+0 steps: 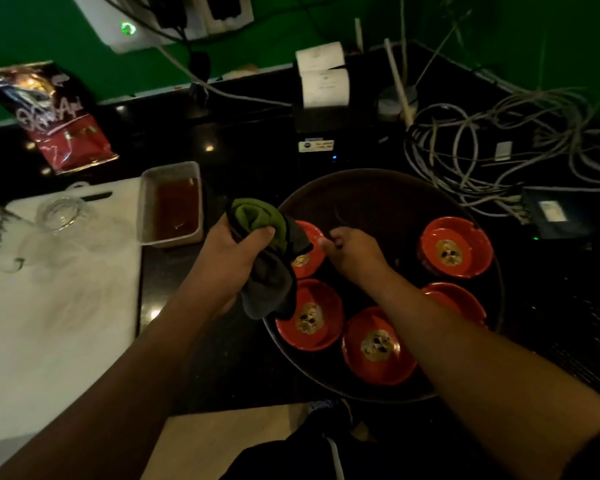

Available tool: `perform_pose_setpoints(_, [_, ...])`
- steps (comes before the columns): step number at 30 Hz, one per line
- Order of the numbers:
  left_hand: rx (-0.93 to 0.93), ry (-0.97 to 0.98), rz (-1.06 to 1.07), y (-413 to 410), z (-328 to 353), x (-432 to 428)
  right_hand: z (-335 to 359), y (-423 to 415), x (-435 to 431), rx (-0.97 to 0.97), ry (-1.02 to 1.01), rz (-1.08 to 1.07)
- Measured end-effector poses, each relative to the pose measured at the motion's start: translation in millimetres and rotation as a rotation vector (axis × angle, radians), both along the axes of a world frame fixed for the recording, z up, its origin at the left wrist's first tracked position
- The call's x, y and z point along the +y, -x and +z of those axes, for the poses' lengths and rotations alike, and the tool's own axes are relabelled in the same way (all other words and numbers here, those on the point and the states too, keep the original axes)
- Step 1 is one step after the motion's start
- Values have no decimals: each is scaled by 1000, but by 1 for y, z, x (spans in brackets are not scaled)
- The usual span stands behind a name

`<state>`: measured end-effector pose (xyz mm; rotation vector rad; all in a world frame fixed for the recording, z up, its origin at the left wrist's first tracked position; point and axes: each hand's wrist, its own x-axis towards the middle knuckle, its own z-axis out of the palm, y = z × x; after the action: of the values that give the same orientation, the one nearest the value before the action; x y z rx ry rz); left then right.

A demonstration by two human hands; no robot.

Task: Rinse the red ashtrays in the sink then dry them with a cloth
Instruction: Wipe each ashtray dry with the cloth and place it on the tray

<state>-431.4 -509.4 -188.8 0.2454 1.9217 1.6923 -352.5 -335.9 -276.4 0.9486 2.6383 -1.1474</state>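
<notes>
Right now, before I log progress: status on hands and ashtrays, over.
Left hand grips the green-grey cloth. Right hand at the rear-left red ashtray, grip unclear. All five sit on the round tray; cloth overhangs two.

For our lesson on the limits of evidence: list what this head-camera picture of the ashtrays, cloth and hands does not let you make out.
1. Head view: the cloth, gripped by the left hand, covers most of the far-left ashtray.
2. Head view: the right forearm hides part of the near-right ashtray.
3. Head view: whether the right hand holds anything; its fingers curl under in dim light.
</notes>
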Motion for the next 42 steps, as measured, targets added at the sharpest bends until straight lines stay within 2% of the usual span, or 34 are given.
perform_pose_setpoints(2, [-67,-71,-42,-13,9,19,20,-18,7,153,159,-161])
perform_pose_setpoints(5, [-147,-191,-124,-39,24,54,52,-58,13,359,753,-519])
perform_pose_setpoints(7, [-297,-247,-140,-59,31,83,61,-94,20,418,1057,-604])
perform_pose_setpoints(10, [-531,-357,-266,-105,41,128,65,-160,33,561,1268,-706])
perform_pose_setpoints(11, [-529,-365,-336,-122,39,142,65,-183,37,609,1287,-768])
perform_pose_setpoints(12, [-438,-309,-433,-140,37,155,67,-206,40,663,1300,-831])
perform_pose_setpoints(14, [-39,-94,-657,-179,32,179,68,-252,44,809,1290,-898])
perform_pose_setpoints(16, [153,-22,-872,-219,25,199,69,-296,48,934,1292,-950])
perform_pose_setpoints(18, [179,0,-1066,-263,24,212,70,-338,54,1028,1283,-963])
perform_pose_setpoints(21, [-43,24,-1261,-329,27,227,58,-398,65,1041,1212,-987])
perform_pose_setpoints(23, [-93,41,-1256,-364,22,240,49,-439,73,1048,1175,-1061])
perform_pose_setpoints(24, [-17,42,-1221,-376,14,250,45,-458,77,1054,1159,-1101])
perform_pose_setpoints(26, [298,72,-1120,-393,-10,273,36,-495,84,1054,1121,-1211])
perform_pose_setpoints(28, [515,156,-1013,-403,-34,303,29,-527,85,1058,1085,-1298])
perform_pose_setpoints(33, [770,748,-977,-417,-79,369,18,-578,81,1060,1054,-1351])
perform_pose_setpoints(36, [823,928,-946,-418,-88,383,16,-594,78,1026,1076,-1310])
perform_pose_setpoints(38, [849,852,-859,-418,-96,385,13,-602,76,1021,1094,-1284])
perform_pose_setpoints(42, [744,350,-855,-435,-92,372,8,-609,73,1047,1105,-1321])
